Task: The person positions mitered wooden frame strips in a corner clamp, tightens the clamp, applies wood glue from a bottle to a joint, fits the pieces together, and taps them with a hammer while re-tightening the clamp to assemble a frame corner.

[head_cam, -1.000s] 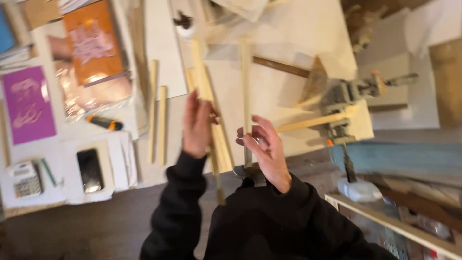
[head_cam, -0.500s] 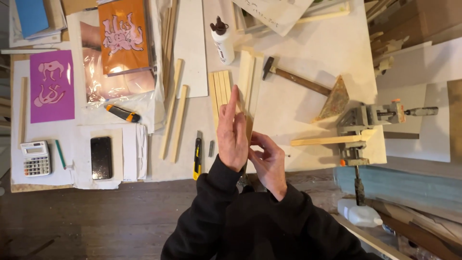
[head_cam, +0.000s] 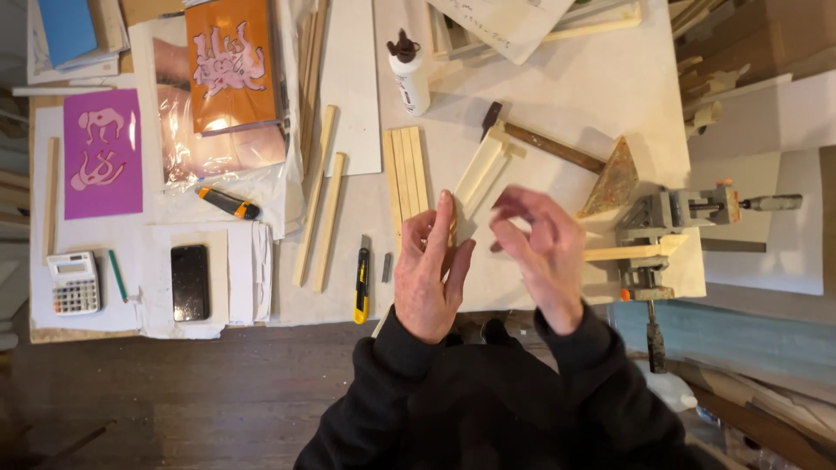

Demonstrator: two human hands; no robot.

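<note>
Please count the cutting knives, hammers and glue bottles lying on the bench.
Utility knives: 2, a yellow one and an orange-and-black one
Hammers: 1
Glue bottles: 1
Total: 4

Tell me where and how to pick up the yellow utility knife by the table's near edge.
Grip the yellow utility knife across the middle of its handle, coming from above, fingers on its two long sides. It lies flat, lengthwise toward the table edge, with clear space on both sides.
</note>
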